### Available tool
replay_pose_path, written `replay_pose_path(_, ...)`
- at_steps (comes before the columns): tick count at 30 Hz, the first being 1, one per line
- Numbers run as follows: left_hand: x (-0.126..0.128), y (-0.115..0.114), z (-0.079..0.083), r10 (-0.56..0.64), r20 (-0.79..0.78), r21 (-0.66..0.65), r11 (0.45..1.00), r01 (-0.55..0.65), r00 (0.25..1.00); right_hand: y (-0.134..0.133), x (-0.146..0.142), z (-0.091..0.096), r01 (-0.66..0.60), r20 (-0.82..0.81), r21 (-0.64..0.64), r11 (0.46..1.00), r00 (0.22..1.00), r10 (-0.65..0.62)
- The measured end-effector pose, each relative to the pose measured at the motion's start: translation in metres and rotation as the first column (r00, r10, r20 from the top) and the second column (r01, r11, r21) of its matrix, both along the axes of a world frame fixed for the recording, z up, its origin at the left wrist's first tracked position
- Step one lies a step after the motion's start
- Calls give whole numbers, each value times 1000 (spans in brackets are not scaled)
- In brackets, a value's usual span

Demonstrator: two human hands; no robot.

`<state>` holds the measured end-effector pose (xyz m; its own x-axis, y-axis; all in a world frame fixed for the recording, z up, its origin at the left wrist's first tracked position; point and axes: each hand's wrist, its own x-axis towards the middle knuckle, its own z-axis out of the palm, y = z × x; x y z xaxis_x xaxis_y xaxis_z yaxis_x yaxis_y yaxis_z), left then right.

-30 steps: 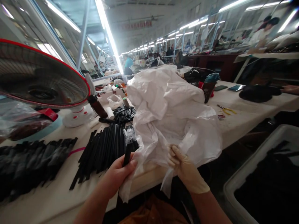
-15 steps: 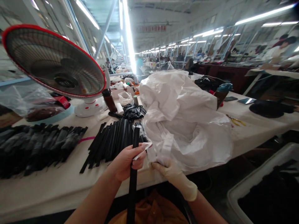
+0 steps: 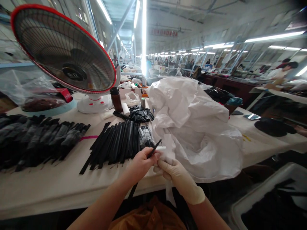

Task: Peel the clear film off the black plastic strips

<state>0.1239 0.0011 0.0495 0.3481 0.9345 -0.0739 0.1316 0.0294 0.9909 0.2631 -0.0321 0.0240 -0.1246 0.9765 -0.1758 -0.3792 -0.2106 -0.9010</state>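
Observation:
My bare left hand (image 3: 144, 162) is closed on a flat black strip (image 3: 155, 149), whose end points up and to the right; its tail hangs below the wrist. A small white piece (image 3: 161, 148) shows beside the strip at the fingertips. Touching or nearly touching it is my right hand (image 3: 179, 177), in a pale glove, fingers pinched on a thin white strip (image 3: 170, 194) that dangles below them. Just beyond lies a large crumpled white sheet (image 3: 199, 131). Left of it, many black strips (image 3: 117, 142) are laid side by side.
Bundled black strips (image 3: 45, 140) cover the table's left side, below a red-rimmed fan (image 3: 72, 70). A dark brown bottle (image 3: 116, 99) and a thread cone (image 3: 143, 103) stand behind. A pale bin (image 3: 259, 185) with black material sits low at right.
My left hand has moved right to meet the right hand, and the black strip has tipped from upright to slanting. A white strip now hangs below my right hand. The view has shifted slightly.

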Motion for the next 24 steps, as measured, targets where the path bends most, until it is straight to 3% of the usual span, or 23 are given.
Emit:
replay_pose_path(2,-8,-1,-2,-25,28,-138,990,28,999,8,-1,-5,-33,-63,-56,998,998,30)
replay_pose_path(5,-17,-11,-7,-80,55,-233,968,91,995,21,-1,-12,75,-192,-128,989,977,-99)
replay_pose_path(9,-14,-25,-24,-215,1,-252,945,208,977,35,-9,-13,180,-274,-169,969,936,-221)
replay_pose_path(12,-7,-24,-34,-188,-37,-206,962,176,982,40,-18,-13,204,-273,-184,962,929,-249)
replay_pose_path(15,-5,-19,-37,-163,-38,-217,964,151,986,41,-22,-16,246,-225,-155,957,934,-277)
replay_pose_path(19,-8,-16,-32,-221,12,-293,932,215,975,37,-25,-22,360,-52,-5,933,932,-360)
replay_pose_path(21,-10,-15,-30,-251,59,-336,906,256,966,33,-28,-25,324,16,58,944,945,-326)
replay_pose_path(24,-16,-12,-31,-266,142,-374,878,300,954,27,-23,-30,177,97,41,983,979,-180)
